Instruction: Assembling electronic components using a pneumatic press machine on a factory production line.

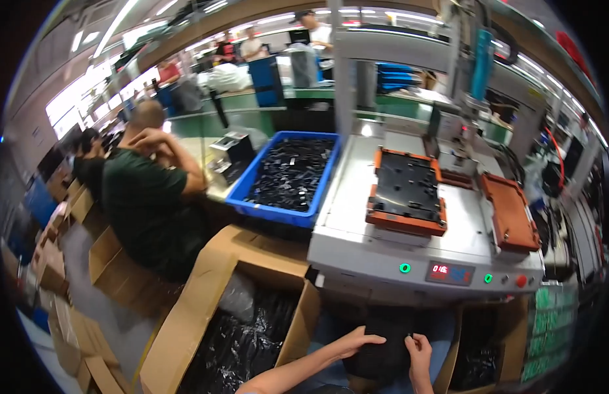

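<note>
Low in the head view, a dark flat panel (390, 328) lies over my lap; its outline blends into dark cloth. My left hand (359, 341) grips the panel's left side, thumb stretched across the top and fingers partly hidden. At the right side my right hand (419, 351) is closed in a pinch, with a tiny dark piece at the fingertips, too small to name. Beyond my hands stands a white bench machine (357, 246). On it an orange fixture (409, 226) bears a black plate with small raised parts (408, 184).
A blue bin (265, 211) of small black parts stands left of the machine. Cardboard boxes flank me: one (186, 322) with bagged black parts, another (514, 335) at right. A second orange fixture (514, 213) sits on the machine. A person (147, 190) sits at left.
</note>
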The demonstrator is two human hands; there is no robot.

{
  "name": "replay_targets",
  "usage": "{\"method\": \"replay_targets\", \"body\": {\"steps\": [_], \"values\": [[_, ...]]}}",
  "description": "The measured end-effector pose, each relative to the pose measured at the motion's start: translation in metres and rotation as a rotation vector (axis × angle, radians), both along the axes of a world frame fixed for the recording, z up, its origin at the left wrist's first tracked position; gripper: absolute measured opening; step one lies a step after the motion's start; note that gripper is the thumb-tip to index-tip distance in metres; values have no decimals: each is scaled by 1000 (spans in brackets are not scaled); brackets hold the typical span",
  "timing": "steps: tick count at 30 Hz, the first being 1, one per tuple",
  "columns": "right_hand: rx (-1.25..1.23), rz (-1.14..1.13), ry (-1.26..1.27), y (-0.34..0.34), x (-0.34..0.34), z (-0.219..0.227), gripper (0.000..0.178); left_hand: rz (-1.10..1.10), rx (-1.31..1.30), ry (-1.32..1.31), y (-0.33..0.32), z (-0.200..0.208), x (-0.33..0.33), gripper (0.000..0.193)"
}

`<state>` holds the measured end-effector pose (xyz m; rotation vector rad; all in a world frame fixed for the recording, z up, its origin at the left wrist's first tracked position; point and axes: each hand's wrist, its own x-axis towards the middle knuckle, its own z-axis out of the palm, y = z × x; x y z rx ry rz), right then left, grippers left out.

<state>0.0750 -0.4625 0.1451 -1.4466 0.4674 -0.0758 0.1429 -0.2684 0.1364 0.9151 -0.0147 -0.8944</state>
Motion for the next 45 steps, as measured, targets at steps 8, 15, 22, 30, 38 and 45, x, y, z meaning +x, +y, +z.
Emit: {"method": "replay_targets", "body": {"steps": [8, 15, 22, 30, 38, 45], "values": [[-964, -311, -255, -191, 47, -51, 22, 19, -45, -23, 11, -6, 16, 37], [-1262, -116, 739, -326, 70, -98, 70, 61, -29, -28, 11, -1, 17, 46], [-1244, -49, 742, -318, 79, -113, 51, 102, -15, 24, 13, 0, 12, 46], [-1359, -442, 520, -282, 37, -25, 39, 152, -25, 86, 16, -6, 11, 31], [-462, -78, -11, -70, 9, 71, 34, 146, 34, 63, 12, 18, 19, 32], [-675, 146, -58, 20, 35, 43, 38, 145, 34, 55, 4, 21, 7, 29]]}}
